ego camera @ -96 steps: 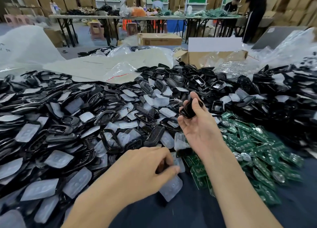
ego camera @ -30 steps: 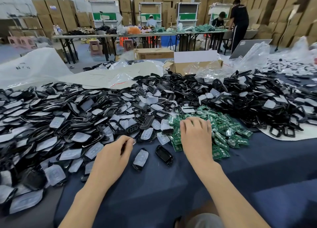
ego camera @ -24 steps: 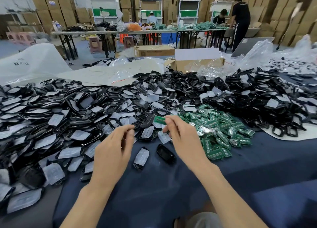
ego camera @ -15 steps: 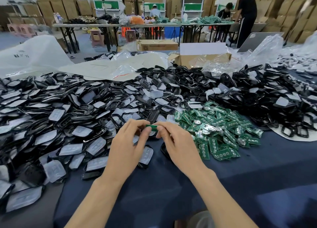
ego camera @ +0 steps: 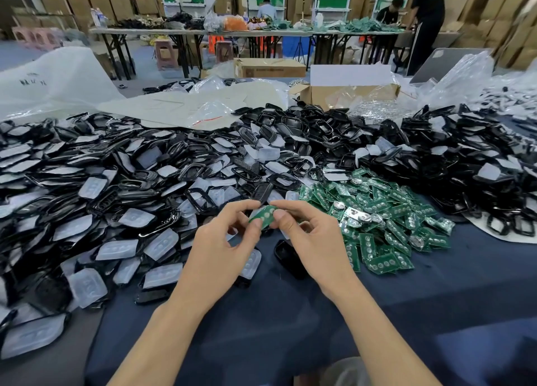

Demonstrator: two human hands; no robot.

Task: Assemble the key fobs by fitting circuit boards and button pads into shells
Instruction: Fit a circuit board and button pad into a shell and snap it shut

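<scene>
A small green circuit board (ego camera: pixel 263 216) is pinched between the fingertips of my left hand (ego camera: pixel 223 246) and my right hand (ego camera: pixel 311 240), held above the dark blue cloth. Below the hands lie a black shell half (ego camera: pixel 287 257) and a shell with a translucent button pad (ego camera: pixel 250 265) on it. A heap of green circuit boards (ego camera: pixel 374 220) lies right of my right hand. Black shells and translucent pads (ego camera: pixel 130 199) are piled at left and behind.
A second heap of black shells (ego camera: pixel 465 164) fills the right side. An open cardboard box (ego camera: pixel 348 93) and plastic bags (ego camera: pixel 459 80) stand behind the piles. Bare blue cloth (ego camera: pixel 436 292) lies in front. People work at long tables (ego camera: pixel 247 32) far behind.
My right hand picked a circuit board from the green heap and brought it toward the middle. My left hand came up to meet it, and both now hold the board.
</scene>
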